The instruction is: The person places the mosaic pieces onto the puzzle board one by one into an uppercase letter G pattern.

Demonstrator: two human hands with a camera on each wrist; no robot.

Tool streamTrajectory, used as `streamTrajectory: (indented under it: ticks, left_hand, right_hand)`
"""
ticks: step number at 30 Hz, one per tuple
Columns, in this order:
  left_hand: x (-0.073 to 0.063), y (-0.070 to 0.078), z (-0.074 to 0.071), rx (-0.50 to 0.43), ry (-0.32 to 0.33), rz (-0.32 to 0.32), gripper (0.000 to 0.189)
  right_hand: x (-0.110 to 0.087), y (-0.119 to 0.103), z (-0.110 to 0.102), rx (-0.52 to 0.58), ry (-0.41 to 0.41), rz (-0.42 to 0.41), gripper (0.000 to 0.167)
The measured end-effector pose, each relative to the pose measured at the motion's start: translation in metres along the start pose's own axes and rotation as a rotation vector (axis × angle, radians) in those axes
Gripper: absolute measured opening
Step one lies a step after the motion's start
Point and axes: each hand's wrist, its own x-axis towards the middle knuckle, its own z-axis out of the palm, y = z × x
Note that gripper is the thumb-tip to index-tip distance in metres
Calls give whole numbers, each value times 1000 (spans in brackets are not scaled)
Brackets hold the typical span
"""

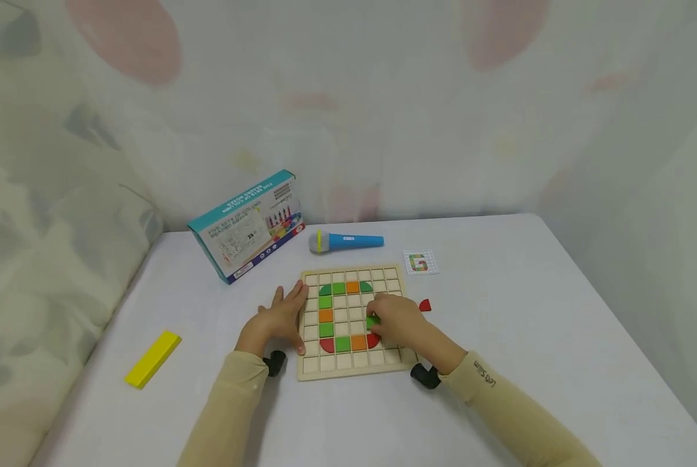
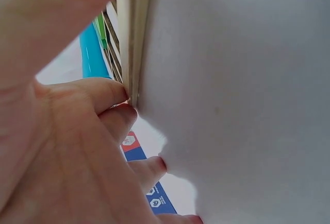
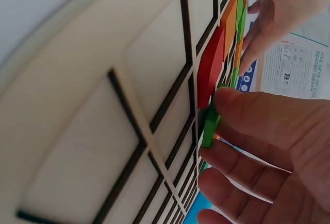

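A wooden grid board (image 1: 327, 366) lies on the table with green, orange and red tiles in its cells, laid in a partial ring. My left hand (image 1: 273, 322) rests at the board's left edge, fingers spread, the thumb lower down along the same edge. In the right wrist view, the thumb and fingertips of my right hand (image 3: 258, 141) pinch a green square tile (image 3: 210, 126) at the grid. Right beside it sits a red rounded tile (image 3: 210, 69). From the head view, the green tile (image 1: 373, 322) is just above that red corner piece, partly hidden by the fingers.
A loose red quarter-round tile (image 1: 425, 305) lies right of the board, below a small card (image 1: 421, 262) with a coloured G pattern. Behind the board are a blue toy microphone (image 1: 351, 241) and a printed box (image 1: 249, 227). A yellow block (image 1: 153, 359) lies at far left.
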Motion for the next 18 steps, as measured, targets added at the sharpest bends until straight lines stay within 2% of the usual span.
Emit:
streamTrajectory:
  ticks: [12,18]
  left_hand:
    - [0,3,1,6,13,0,131]
    - [1,1,2,0,14,-2,132]
  right_hand:
    - [-3,-2,0,-21,6,-18,18]
    - [-11,4,-7,36,51,-8,20]
